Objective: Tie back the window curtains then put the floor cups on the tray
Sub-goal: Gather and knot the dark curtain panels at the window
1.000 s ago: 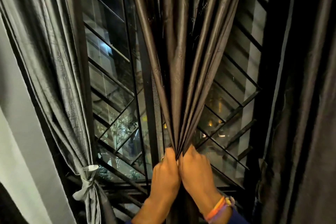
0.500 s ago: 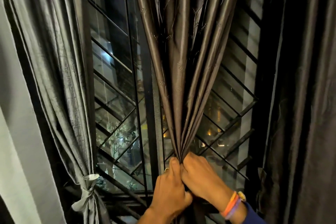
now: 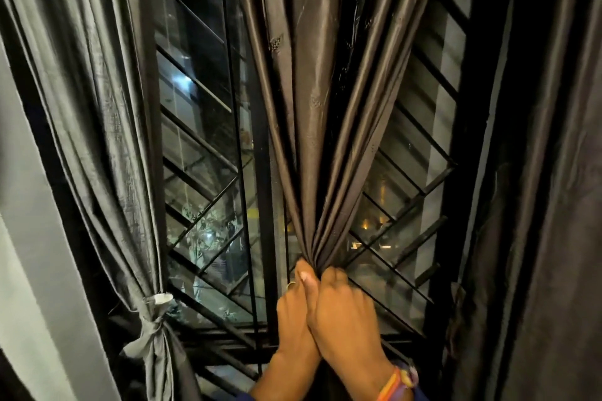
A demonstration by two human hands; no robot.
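Both hands side by side at bottom centre, touching each other. Left hand [image 3: 294, 312] w/ fingers curled round the gathered neck of the shiny dark brown satin curtain [image 3: 312, 114], ring on one finger. Right hand [image 3: 345, 319] grips same bunch just beside it, thumb up along the folds; orange and purple wristbands [image 3: 399, 382] on that wrist. Pleats fan upward from the grip, in front of the black diagonal-bar window grille [image 3: 202, 153]. At left, grey crinkled curtain [image 3: 97, 107] already tied w/ a pale fabric tie-back [image 3: 151, 325]. No cups or tray in view.
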